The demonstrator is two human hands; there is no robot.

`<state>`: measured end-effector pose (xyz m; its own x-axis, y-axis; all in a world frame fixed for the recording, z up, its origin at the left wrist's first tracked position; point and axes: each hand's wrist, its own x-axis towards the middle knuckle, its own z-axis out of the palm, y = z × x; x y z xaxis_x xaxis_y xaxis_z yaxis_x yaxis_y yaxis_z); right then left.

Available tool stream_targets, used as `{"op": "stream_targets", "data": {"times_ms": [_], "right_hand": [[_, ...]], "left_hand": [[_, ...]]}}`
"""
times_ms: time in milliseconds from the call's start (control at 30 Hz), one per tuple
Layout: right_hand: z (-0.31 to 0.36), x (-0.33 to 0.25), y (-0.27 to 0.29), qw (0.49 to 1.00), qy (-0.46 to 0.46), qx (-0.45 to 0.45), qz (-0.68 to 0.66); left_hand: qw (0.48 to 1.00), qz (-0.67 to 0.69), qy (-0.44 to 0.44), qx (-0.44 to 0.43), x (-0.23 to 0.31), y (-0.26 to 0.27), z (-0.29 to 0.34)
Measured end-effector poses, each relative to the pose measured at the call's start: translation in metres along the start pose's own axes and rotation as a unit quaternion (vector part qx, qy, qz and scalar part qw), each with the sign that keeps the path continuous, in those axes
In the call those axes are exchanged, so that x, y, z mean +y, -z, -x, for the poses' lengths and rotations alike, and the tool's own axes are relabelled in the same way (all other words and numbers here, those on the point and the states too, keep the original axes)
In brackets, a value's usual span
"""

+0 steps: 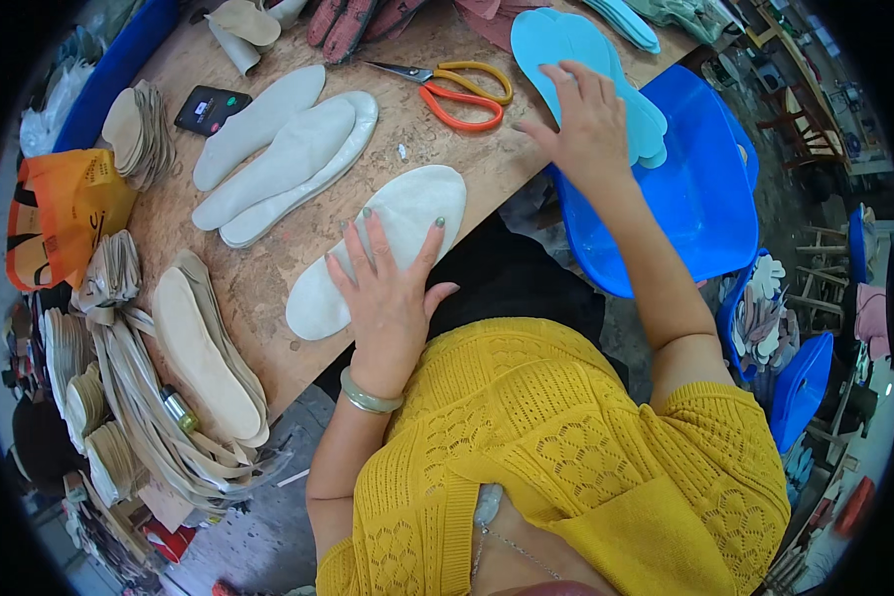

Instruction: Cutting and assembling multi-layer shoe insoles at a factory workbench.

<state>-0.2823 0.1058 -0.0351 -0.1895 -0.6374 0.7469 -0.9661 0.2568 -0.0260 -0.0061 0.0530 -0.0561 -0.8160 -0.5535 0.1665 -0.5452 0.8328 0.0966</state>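
My left hand [382,283] lies with spread fingers on a white insole [429,194] near the table's front edge. Over to the right, my right hand [588,124] rests with fingers apart on a fanned stack of light blue insoles [556,45], which juts past the table edge. Scissors [457,89] with orange and yellow handles lie between the two, farther back. Left of the scissors, several white insoles [288,154] overlap one another. The underside of the insole beneath my left hand is hidden.
A blue plastic bin [685,219] stands below the table's right edge. Beige insoles [194,348] and long strips [134,397] crowd the left end, beside an orange bag [70,214]. A small black box [212,109] and a stack of beige pieces [137,134] sit farther back.
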Motion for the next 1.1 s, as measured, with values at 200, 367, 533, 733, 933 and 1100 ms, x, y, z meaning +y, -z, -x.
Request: {"op": "stream_targets", "data": {"times_ms": [200, 367, 533, 733, 933, 1100], "right_hand": [[0.019, 0.051, -0.033, 0.986, 0.026, -0.141, 0.087], [0.008, 0.022, -0.022, 0.979, -0.02, -0.16, 0.126], [0.012, 0.033, -0.023, 0.974, -0.003, -0.156, 0.164], [-0.014, 0.031, -0.007, 0.982, -0.02, -0.178, 0.06], [-0.046, 0.043, 0.047, 0.968, -0.19, -0.152, 0.058], [-0.008, -0.04, 0.035, 0.633, -0.296, 0.094, -0.709]], "left_hand": [[1.0, 0.029, 0.005, -0.004, -0.001, 0.006, -0.002], [0.998, 0.056, 0.008, 0.013, 0.001, 0.006, 0.0], [0.985, 0.16, -0.056, 0.031, 0.003, -0.014, -0.01], [0.994, 0.091, -0.045, 0.038, 0.006, -0.016, -0.01], [0.988, 0.134, -0.054, 0.062, 0.004, -0.008, -0.01], [0.861, 0.493, 0.043, 0.119, 0.014, 0.016, -0.003]]}}
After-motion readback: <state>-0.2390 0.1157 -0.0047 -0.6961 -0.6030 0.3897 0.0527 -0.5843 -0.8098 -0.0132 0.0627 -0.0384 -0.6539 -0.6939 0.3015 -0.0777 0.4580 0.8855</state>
